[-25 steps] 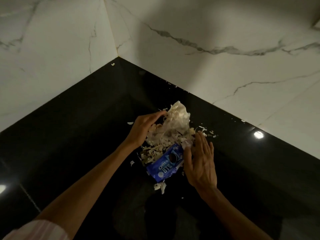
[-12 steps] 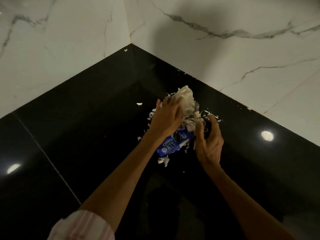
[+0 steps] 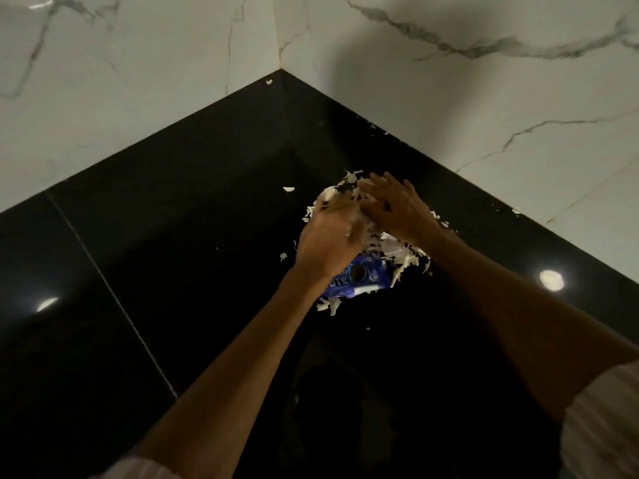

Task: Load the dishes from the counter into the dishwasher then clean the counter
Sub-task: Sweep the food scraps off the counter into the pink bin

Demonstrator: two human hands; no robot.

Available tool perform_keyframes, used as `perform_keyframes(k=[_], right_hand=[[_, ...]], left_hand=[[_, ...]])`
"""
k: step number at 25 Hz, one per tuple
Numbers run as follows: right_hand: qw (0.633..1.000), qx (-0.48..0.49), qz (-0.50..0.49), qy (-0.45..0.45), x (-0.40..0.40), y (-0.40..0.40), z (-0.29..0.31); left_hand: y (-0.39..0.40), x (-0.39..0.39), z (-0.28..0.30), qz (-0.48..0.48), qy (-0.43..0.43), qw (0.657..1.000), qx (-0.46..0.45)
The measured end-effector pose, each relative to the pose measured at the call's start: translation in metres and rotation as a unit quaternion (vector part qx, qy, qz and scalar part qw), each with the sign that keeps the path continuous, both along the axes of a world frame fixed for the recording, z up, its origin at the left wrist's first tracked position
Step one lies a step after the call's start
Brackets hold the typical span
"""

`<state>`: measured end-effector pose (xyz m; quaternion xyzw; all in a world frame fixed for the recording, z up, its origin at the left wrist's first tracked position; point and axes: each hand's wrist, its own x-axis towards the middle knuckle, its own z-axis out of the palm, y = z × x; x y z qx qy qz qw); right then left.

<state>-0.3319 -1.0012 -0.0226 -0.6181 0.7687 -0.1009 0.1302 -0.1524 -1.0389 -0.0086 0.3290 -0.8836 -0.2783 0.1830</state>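
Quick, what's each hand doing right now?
Left hand: curled round the peel scraps, gripping them.
Right hand: open, fingers spread over the scraps.

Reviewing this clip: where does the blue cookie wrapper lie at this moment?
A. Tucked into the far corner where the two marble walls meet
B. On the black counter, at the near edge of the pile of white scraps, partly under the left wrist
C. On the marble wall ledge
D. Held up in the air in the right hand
B: the blue cookie wrapper lies flat on the black counter beside the white scraps, just below the left hand.
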Motion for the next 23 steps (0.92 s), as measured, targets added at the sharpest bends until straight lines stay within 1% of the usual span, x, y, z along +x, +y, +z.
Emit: perform_keyframes(k=[1, 2, 3, 4, 5, 6, 7, 8, 10, 12, 14, 16, 19, 20, 21, 23], right_hand=[[1.0, -0.006, -0.01, -0.01, -0.004, 0.003, 0.001], [1.0, 0.013, 0.0, 0.01, -0.007, 0.006, 0.003], [0.999, 0.037, 0.009, 0.019, -0.007, 0.008, 0.007], [0.997, 0.063, 0.021, 0.033, -0.01, 0.01, 0.009], [0.998, 0.055, 0.015, 0.006, -0.011, 0.014, 0.01], [0.999, 0.031, -0.005, -0.039, -0.01, 0.019, 0.01], [0.997, -0.007, -0.026, -0.078, -0.008, 0.027, 0.008], [0.995, -0.036, -0.033, -0.089, -0.003, 0.036, 0.005], [0.997, -0.049, -0.033, -0.055, 0.009, 0.052, -0.001], [0.997, -0.053, -0.026, -0.04, 0.021, 0.063, -0.003], [0.997, -0.06, -0.019, -0.051, 0.034, 0.072, -0.005], [0.994, -0.067, -0.025, -0.082, 0.048, 0.077, -0.005], [0.985, -0.114, -0.052, -0.117, 0.061, 0.083, -0.007], [0.976, -0.143, -0.072, -0.149, 0.067, 0.085, -0.008], [0.958, -0.162, -0.108, -0.21, 0.074, 0.087, -0.005], [0.889, -0.175, -0.18, -0.384, 0.094, 0.088, 0.012]], left_hand=[[0.016, 0.013, -0.002, 0.094, 0.04, 0.995, -0.019], [0.035, 0.026, 0.0, 0.172, 0.068, 0.983, 0.003], [0.053, 0.037, 0.0, 0.22, 0.081, 0.971, 0.055], [0.069, 0.043, -0.001, 0.24, 0.072, 0.962, 0.108], [0.08, 0.044, -0.003, 0.246, 0.053, 0.957, 0.142], [0.087, 0.041, -0.004, 0.246, 0.04, 0.956, 0.155], [0.091, 0.035, -0.007, 0.242, 0.035, 0.958, 0.152], [0.093, 0.029, -0.009, 0.239, 0.027, 0.96, 0.142], [0.095, 0.02, -0.015, 0.237, 0.004, 0.966, 0.107], [0.093, 0.01, -0.019, 0.235, 0.006, 0.967, 0.098], [0.088, 0.0, -0.02, 0.238, 0.032, 0.965, 0.108], [0.084, -0.007, -0.02, 0.238, 0.063, 0.963, 0.112], [0.085, -0.015, -0.023, 0.221, 0.071, 0.967, 0.109], [0.086, -0.015, -0.024, 0.213, 0.076, 0.968, 0.105], [0.088, -0.014, -0.025, 0.205, 0.085, 0.97, 0.1], [0.089, -0.012, -0.026, 0.195, 0.119, 0.968, 0.106]])
